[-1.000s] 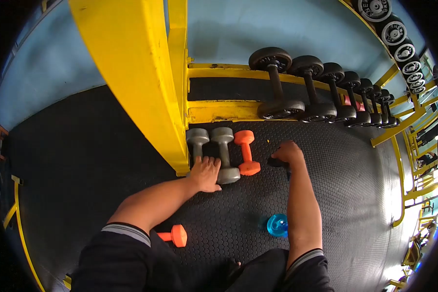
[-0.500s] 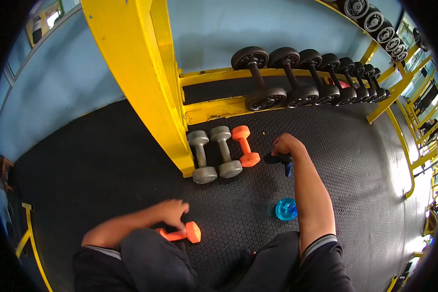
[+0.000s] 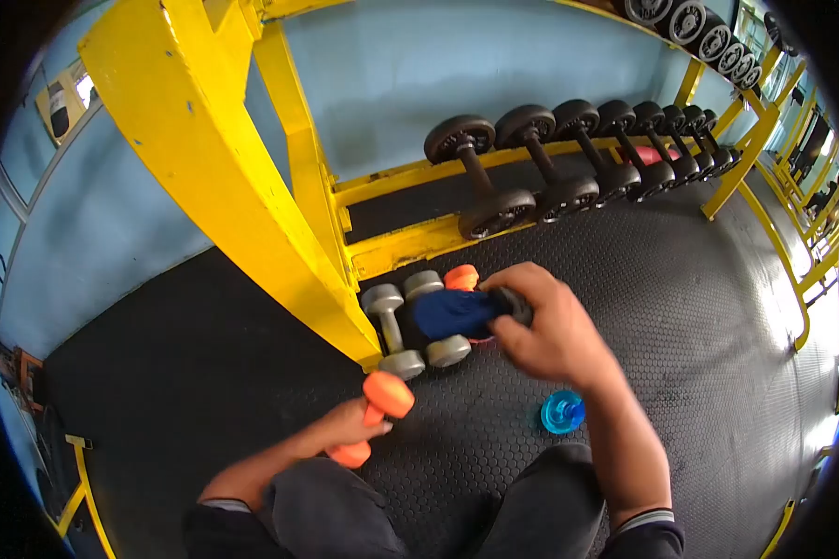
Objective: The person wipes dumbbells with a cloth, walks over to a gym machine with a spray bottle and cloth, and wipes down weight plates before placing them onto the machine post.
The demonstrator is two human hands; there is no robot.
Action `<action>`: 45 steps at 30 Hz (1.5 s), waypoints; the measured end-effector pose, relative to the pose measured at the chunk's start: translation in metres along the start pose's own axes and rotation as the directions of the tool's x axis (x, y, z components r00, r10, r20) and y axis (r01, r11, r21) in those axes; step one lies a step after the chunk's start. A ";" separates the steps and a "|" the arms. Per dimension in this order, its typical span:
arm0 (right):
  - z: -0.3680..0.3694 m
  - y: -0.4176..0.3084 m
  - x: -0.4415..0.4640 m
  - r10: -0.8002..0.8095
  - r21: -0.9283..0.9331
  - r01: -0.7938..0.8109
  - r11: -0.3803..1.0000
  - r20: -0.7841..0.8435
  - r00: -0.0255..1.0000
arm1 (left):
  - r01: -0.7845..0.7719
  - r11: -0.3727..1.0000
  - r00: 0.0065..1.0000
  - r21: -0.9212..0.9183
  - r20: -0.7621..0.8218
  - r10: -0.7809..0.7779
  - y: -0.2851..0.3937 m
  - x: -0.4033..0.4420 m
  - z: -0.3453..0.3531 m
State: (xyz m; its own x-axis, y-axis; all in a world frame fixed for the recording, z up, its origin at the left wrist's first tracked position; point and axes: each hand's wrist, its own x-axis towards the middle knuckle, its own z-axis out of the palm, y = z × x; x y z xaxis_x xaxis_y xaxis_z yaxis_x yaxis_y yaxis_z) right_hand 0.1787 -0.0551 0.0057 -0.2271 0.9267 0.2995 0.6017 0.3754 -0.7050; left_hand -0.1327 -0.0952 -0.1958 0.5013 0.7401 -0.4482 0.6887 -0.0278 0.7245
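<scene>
My left hand is closed around the handle of an orange dumbbell, tilted and raised off the floor near my left knee. In my right hand is a dark blue and black cloth-like item, gripped at its black end. Its blue part hangs over the dumbbells on the floor. Beneath it, a second orange dumbbell is mostly covered, and one grey dumbbell is partly hidden. Another grey dumbbell lies to their left. Below my right wrist stands a translucent blue bottle.
A yellow rack post rises just left of the grey dumbbells. Several black dumbbells rest along the rack's lower rails, with more on the upper tier. Black textured rubber matting covers the floor. A yellow metal frame stands at the far left.
My left hand has lifted the orange dumbbell from the floor. My right hand has picked up the blue and black item and brought it left, above the dumbbells. The view has shifted slightly.
</scene>
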 end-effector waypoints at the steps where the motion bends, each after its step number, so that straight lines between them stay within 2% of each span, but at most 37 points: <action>1: 0.006 -0.003 -0.005 -0.164 -0.035 0.162 0.986 -0.069 0.984 | -0.013 1.000 1.000 0.019 0.022 0.013 0.021 0.016 -0.022; 3: 0.021 -0.024 -0.020 -0.258 -0.191 0.237 0.952 -0.091 0.962 | 0.091 0.995 0.973 0.035 0.210 -0.097 0.096 0.030 -0.067; 4: 0.032 -0.025 -0.023 -0.328 -0.255 0.310 0.916 -0.031 0.944 | -0.286 0.926 0.955 0.247 0.150 0.255 0.097 0.044 -0.070; 5: 0.043 -0.018 -0.026 -0.383 -0.310 0.374 0.874 0.034 0.923 | -0.582 0.677 0.801 0.450 0.174 0.573 0.095 0.059 -0.070; 6: 0.049 -0.013 -0.028 -0.404 -0.382 0.381 0.842 0.022 0.915 | -0.761 0.566 0.615 0.317 0.074 0.785 0.108 0.063 -0.071; 7: 0.044 -0.006 -0.027 -0.400 -0.393 0.372 0.841 0.012 0.916 | -0.769 0.554 0.605 0.319 0.084 0.791 0.119 0.063 -0.071; 8: 0.035 0.001 -0.025 -0.378 -0.399 0.327 0.856 -0.053 0.924 | -0.659 0.698 0.725 0.280 -0.010 0.688 0.130 0.058 -0.069; 9: 0.026 0.004 -0.020 -0.358 -0.400 0.287 0.871 -0.113 0.927 | -0.526 0.821 0.825 0.223 -0.102 0.556 0.156 0.042 -0.069; 10: 0.020 0.001 -0.017 -0.208 -0.281 0.159 0.946 -0.154 0.966 | -0.200 0.945 0.971 0.258 -0.073 0.226 0.223 0.004 -0.083; 11: 0.011 0.003 -0.005 -0.216 -0.283 0.170 0.944 -0.142 0.966 | -0.196 0.948 0.971 0.249 -0.085 0.223 0.218 0.012 -0.077; 12: 0.000 0.006 0.009 0.178 -0.111 -0.163 0.980 0.147 0.973 | -0.239 0.774 0.921 0.586 -0.116 0.372 0.204 0.027 -0.067; 13: -0.007 0.011 0.012 0.481 -0.050 -0.518 0.854 0.458 0.748 | -0.214 0.486 0.856 0.847 -0.077 0.511 0.198 0.035 -0.060; 15: 0.019 0.088 0.000 0.174 0.542 -0.633 0.553 0.667 0.724 | -0.210 0.408 0.810 0.889 -0.076 0.582 0.205 0.035 -0.054; 16: 0.032 0.101 -0.019 0.032 0.788 -0.615 0.028 0.615 0.788 | -0.233 0.483 0.806 0.844 -0.110 0.582 0.218 0.028 -0.056; 17: 0.033 0.085 -0.031 0.058 0.935 -0.353 0.035 0.351 0.935 | -0.252 0.558 0.803 0.790 -0.150 0.576 0.229 0.026 -0.059; 19: 0.037 0.065 -0.020 0.049 0.994 0.059 0.091 -0.063 0.997 | -0.284 0.631 0.733 0.722 -0.260 0.628 0.241 0.034 -0.066; 20: 0.022 0.041 -0.021 0.289 0.995 -0.013 0.098 -0.016 0.957 | -0.291 0.685 0.669 0.669 -0.369 0.645 0.248 0.041 -0.073; 21: 0.020 0.034 -0.019 0.396 0.963 0.030 0.269 -0.139 0.908 | -0.308 0.731 0.598 0.609 -0.474 0.647 0.254 0.047 -0.077; 23: -0.022 0.019 -0.039 -0.007 0.926 -0.285 -0.246 0.293 0.956 | -0.270 0.749 0.581 0.605 -0.518 0.628 0.263 0.050 -0.082; 24: -0.035 -0.014 -0.056 0.152 0.966 -0.197 0.168 0.171 0.973 | -0.197 0.785 0.620 0.587 -0.545 0.564 0.268 0.045 -0.084; 25: -0.056 -0.029 -0.061 0.108 0.949 -0.238 0.207 0.220 0.969 | -0.122 0.818 0.658 0.562 -0.571 0.490 0.269 0.042 -0.082; 27: -0.051 -0.069 -0.061 0.153 0.759 0.079 0.646 -0.231 0.961 | -0.145 0.783 0.631 0.605 -0.553 0.544 0.247 0.051 -0.081; 28: -0.043 -0.065 -0.054 0.116 0.506 0.069 0.860 -0.325 0.939 | -0.115 0.753 0.695 0.648 -0.490 0.527 0.238 0.055 -0.079; 29: -0.039 -0.070 -0.039 -0.232 -0.312 0.096 0.945 -0.434 0.871 | -0.088 0.719 0.752 0.690 -0.427 0.502 0.231 0.054 -0.077; 30: -0.024 -0.070 -0.029 -0.296 -0.498 0.093 0.862 -0.346 0.890 | -0.229 0.708 0.654 0.668 -0.432 0.620 0.230 0.040 -0.075; 31: -0.011 -0.066 -0.021 -0.343 -0.661 0.103 0.743 -0.245 0.907 | -0.229 0.711 0.647 0.665 -0.441 0.622 0.221 0.041 -0.071; 33: 0.004 -0.045 -0.011 -0.363 -0.640 0.131 0.757 -0.245 0.899 | -0.370 0.641 0.548 0.673 -0.398 0.735 0.203 0.051 -0.070; 34: 0.010 -0.033 -0.005 -0.370 -0.612 0.151 0.776 -0.249 0.895 | -0.297 0.643 0.629 0.706 -0.362 0.688 0.205 0.053 -0.070; 35: 0.008 -0.020 0.003 -0.174 -0.474 0.040 0.880 -0.244 0.954 | -0.293 0.651 0.634 0.700 -0.367 0.681 0.207 0.052 -0.068; 36: -0.005 -0.014 0.012 0.211 -0.055 -0.218 0.975 -0.101 0.972 | -0.268 0.588 0.624 0.763 -0.327 0.709 0.211 0.049 -0.066; 37: -0.020 -0.008 0.019 0.476 0.309 -0.509 0.803 0.182 0.861 | -0.238 0.515 0.611 0.824 -0.285 0.739 0.215 0.045 -0.068; 39: 0.000 0.048 0.004 0.450 0.848 -0.512 0.138 0.407 0.795 | -0.304 0.527 0.604 0.793 -0.267 0.751 0.224 0.034 -0.075; 40: 0.017 0.038 -0.001 0.568 0.885 -0.336 0.323 0.102 0.817 | -0.340 0.628 0.617 0.699 -0.338 0.710 0.228 0.035 -0.076; 41: 0.022 0.032 -0.003 0.616 0.940 -0.221 0.262 0.014 0.788 | -0.373 0.723 0.637 0.581 -0.407 0.655 0.231 0.035 -0.074; 43: 0.030 0.021 -0.009 0.477 0.901 -0.024 0.433 -0.206 0.854 | -0.395 0.905 0.759 0.156 -0.499 0.417 0.241 0.032 -0.075; 44: 0.037 0.030 -0.016 0.295 0.763 0.028 0.646 -0.283 0.913 | -0.495 0.869 0.713 -0.015 -0.579 0.396 0.235 0.046 -0.065; 45: 0.040 0.035 -0.022 0.284 0.689 -0.075 0.721 -0.196 0.938 | -0.592 0.787 0.666 -0.173 -0.655 0.357 0.225 0.065 -0.050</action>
State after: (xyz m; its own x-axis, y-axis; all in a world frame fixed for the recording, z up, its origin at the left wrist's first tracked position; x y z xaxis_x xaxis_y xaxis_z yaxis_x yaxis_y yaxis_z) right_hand 0.1738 -0.0619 -0.0513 0.1080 0.9725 0.2065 -0.0773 0.2153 -0.9735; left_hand 0.0284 -0.0198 -0.0361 0.2365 0.9233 0.3027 0.1548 -0.3434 0.9264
